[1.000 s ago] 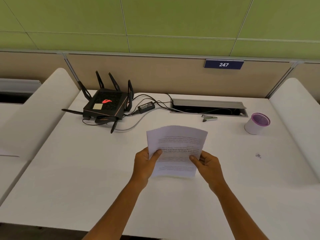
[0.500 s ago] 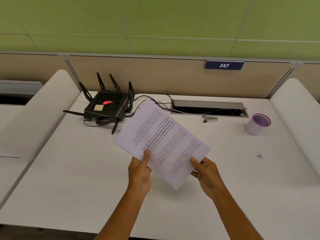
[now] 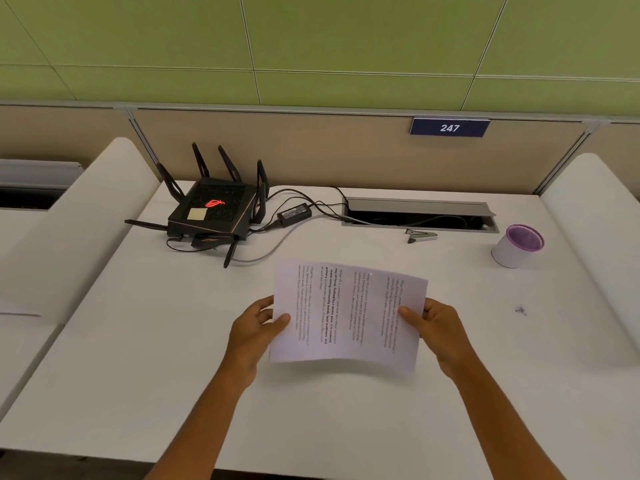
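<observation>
printed sheet (image 3: 349,313) is held up, pinched edgewise by left hand (image 3: 254,332) and right hand (image 3: 440,332), seemingly not yet laid on worktop (image 3: 138,341)

White desk (image 3: 138,358), beige partition (image 3: 311,150) with numbered sign (image 3: 449,127), green panelled wall (image 3: 311,36)

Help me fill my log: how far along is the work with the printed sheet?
Done: the printed sheet is off the desk, print running sideways. In hand: the left hand and right hand pinch its opposite edges, thumbs on top. Left: likely folding or setting it down; it shows no crease yet.
</observation>
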### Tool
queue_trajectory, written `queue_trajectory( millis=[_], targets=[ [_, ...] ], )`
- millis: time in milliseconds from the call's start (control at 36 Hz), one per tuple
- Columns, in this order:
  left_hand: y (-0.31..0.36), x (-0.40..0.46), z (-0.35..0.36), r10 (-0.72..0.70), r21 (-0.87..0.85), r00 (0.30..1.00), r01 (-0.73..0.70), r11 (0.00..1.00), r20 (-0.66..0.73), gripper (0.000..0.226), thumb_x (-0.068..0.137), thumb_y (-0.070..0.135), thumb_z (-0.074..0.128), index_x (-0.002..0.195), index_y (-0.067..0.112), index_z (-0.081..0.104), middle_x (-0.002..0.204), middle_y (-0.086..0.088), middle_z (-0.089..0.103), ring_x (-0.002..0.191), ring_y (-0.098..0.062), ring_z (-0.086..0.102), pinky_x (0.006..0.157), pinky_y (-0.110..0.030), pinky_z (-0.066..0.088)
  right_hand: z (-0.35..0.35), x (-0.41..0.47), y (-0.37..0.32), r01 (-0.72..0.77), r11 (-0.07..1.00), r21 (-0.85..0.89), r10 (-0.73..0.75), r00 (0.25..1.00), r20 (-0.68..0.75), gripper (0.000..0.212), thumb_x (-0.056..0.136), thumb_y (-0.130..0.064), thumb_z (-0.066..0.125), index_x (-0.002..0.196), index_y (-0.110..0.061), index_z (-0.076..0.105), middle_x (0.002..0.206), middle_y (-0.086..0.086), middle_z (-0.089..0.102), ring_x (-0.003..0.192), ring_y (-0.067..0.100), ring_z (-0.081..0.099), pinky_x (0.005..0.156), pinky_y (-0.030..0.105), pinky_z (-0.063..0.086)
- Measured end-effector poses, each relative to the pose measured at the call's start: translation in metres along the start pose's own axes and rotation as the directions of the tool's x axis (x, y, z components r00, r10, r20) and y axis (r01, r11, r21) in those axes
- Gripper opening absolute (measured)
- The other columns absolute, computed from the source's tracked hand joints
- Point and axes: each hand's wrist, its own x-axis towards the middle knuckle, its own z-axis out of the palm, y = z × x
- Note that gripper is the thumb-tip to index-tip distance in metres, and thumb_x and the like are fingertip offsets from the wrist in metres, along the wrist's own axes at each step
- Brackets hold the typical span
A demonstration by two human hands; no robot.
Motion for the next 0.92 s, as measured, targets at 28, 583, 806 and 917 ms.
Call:
queue_trajectory(
  millis=[28, 583, 806, 917],
  targets=[
    [0.003, 0.001, 0.002, 0.016, 0.033, 1.000, -0.017, 0.999, 0.011, 0.046, 0.092, 0.020, 0.082, 0.134, 0.025, 0.063, 0.123, 0.002, 0.078, 0.106, -0.020, 0.078, 0.087, -0.038, 0.067, 0.000, 0.000, -0.002, 0.020, 1.000, -0.023, -0.020, 1.000, -0.003, 0.013, 0.098, -0.016, 0.071, 0.109, -0.018, 0.078, 0.098, -0.004, 0.083, 0.088, 0.021, 0.080, 0.078, 0.038, 0.066],
    [-0.028, -0.004, 0.030, 0.053, 0.064, 0.998, -0.051, 0.997, -0.034, 0.019, 0.095, 0.017, 0.079, 0.109, 0.028, 0.072, 0.111, -0.001, 0.078, 0.108, -0.024, 0.074, 0.084, -0.024, 0.062, 0.009, -0.009, 0.051, 0.046, 0.994, -0.103, -0.063, 0.984, -0.167, 0.014, 0.099, -0.011, 0.069, 0.109, -0.020, 0.074, 0.100, -0.006, 0.078, 0.097, 0.017, 0.074, 0.069, 0.012, 0.057],
    [-0.024, -0.004, 0.030, 0.101, 0.075, 0.994, -0.099, 0.992, -0.029, 0.015, 0.099, 0.018, 0.075, 0.112, 0.026, 0.075, 0.108, 0.000, 0.079, 0.103, -0.017, 0.075, 0.074, -0.017, 0.062, 0.007, -0.008, 0.048, 0.042, 0.995, -0.095, -0.059, 0.980, -0.190, 0.015, 0.099, -0.014, 0.069, 0.113, -0.019, 0.074, 0.102, -0.007, 0.077, 0.096, 0.010, 0.072, 0.069, 0.013, 0.057],
    [-0.032, -0.005, 0.035, 0.065, 0.089, 0.997, -0.062, 0.994, -0.030, 0.017, 0.098, 0.016, 0.075, 0.112, 0.026, 0.071, 0.108, 0.002, 0.077, 0.105, -0.019, 0.073, 0.072, -0.013, 0.062, 0.011, -0.010, 0.054, -0.015, 0.998, -0.060, 0.005, 0.985, -0.173, 0.012, 0.100, -0.012, 0.068, 0.106, -0.020, 0.074, 0.102, -0.004, 0.078, 0.097, 0.014, 0.073, 0.065, 0.011, 0.056]
  ],
)
